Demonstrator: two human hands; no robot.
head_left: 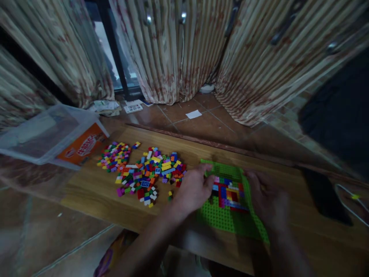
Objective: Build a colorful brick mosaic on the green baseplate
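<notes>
A green studded baseplate lies on a low wooden table, with a patch of red, blue, yellow and purple bricks built on its middle. My left hand rests on the plate's left edge, fingers curled beside the built patch. My right hand lies on the plate's right edge, fingers bent over it. Blur hides whether either hand pinches a brick. A heap of loose coloured bricks spreads across the table left of my left hand.
A clear plastic tub with an orange label sits at the table's far left corner. A dark flat object and a white cord lie at the right. Striped curtains hang behind, with papers on the tiled floor.
</notes>
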